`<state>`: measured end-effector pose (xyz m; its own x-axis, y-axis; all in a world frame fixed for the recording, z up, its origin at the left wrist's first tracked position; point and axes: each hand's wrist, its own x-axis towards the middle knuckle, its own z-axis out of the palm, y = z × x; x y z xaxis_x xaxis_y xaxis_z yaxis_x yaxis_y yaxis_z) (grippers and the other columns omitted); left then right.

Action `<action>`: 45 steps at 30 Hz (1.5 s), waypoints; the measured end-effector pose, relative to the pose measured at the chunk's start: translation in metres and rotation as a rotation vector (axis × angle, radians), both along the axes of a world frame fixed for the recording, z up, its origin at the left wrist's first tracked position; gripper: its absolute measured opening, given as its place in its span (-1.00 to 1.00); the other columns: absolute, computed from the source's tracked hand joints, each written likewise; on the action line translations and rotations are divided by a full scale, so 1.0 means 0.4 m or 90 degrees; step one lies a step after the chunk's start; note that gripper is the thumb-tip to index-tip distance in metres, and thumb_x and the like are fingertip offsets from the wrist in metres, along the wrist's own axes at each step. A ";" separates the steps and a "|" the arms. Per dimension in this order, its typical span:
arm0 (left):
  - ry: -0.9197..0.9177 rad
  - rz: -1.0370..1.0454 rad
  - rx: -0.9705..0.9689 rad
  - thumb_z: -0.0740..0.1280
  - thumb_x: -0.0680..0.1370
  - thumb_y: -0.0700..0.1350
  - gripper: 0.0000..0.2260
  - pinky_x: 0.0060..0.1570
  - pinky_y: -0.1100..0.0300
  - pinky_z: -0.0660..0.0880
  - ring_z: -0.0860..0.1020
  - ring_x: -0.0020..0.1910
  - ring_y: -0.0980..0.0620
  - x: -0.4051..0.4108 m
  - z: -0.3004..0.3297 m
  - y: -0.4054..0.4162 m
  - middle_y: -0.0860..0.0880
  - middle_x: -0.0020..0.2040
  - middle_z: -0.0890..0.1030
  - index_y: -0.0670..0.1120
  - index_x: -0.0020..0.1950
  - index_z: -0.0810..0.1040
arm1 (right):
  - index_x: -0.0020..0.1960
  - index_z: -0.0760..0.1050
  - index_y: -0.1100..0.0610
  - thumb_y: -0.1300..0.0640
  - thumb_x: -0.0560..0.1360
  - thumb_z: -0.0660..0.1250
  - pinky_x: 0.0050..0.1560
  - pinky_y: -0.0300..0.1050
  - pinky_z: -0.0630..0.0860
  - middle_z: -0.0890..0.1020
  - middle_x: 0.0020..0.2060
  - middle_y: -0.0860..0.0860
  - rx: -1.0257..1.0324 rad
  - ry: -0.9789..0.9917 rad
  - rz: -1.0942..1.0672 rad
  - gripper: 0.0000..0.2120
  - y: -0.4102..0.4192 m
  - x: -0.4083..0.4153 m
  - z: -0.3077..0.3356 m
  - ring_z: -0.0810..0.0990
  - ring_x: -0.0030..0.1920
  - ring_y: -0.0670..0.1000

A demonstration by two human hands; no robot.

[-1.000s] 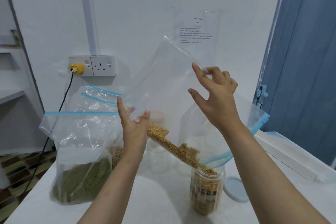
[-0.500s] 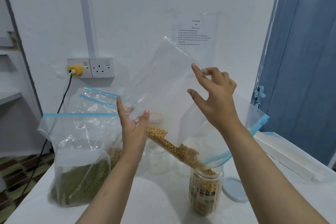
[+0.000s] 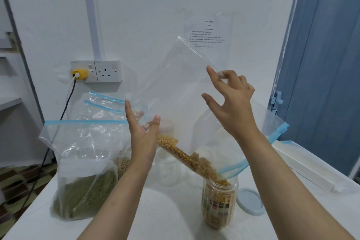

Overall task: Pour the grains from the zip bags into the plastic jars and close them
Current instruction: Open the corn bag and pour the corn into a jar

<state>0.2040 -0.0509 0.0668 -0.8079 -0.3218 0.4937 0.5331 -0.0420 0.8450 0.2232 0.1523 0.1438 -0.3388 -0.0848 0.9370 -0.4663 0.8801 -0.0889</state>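
While yellow grains point(image 3: 187, 157) slide from the tilted zip bag point(image 3: 175, 91) into the nearly full jar point(image 3: 219, 201), right hand point(image 3: 231, 103) pinches the raised bottom edge and left hand point(image 3: 144, 136) supports underneath, fingers extended. Lid point(image 3: 250, 201) off; green-grain bag point(image 3: 81, 171), empty jars point(image 3: 167, 167) pending. White table point(image 3: 165, 220), wall socket point(image 3: 96, 71), blue door point(image 3: 327, 64).

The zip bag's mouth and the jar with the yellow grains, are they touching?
Cannot tell. In the head view the tilted zip bag's blue mouth sits right at the jar's rim, with yellow grains piled between, so neither contact nor gap shows plainly.
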 end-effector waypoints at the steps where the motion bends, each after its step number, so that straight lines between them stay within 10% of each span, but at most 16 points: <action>1: 0.000 -0.001 0.001 0.38 0.58 -0.06 -0.25 0.26 -0.14 0.50 0.55 0.18 0.04 0.000 0.000 0.000 -0.01 0.36 0.36 0.47 0.44 -0.05 | 0.47 0.40 0.00 0.02 0.50 0.36 0.14 0.01 0.16 0.49 0.15 0.02 0.002 0.000 0.000 -0.46 0.000 0.000 0.000 0.45 0.11 0.11; 45: 0.044 0.015 -0.016 0.49 0.48 -0.03 -0.23 0.30 -0.13 0.48 0.61 0.10 0.17 0.000 -0.006 -0.027 -0.03 0.53 0.18 0.66 0.26 0.08 | 0.45 0.44 0.04 0.08 0.50 0.39 0.19 0.21 0.36 0.54 0.13 0.05 -0.037 -0.020 0.081 -0.48 -0.006 -0.003 0.001 0.56 0.14 0.10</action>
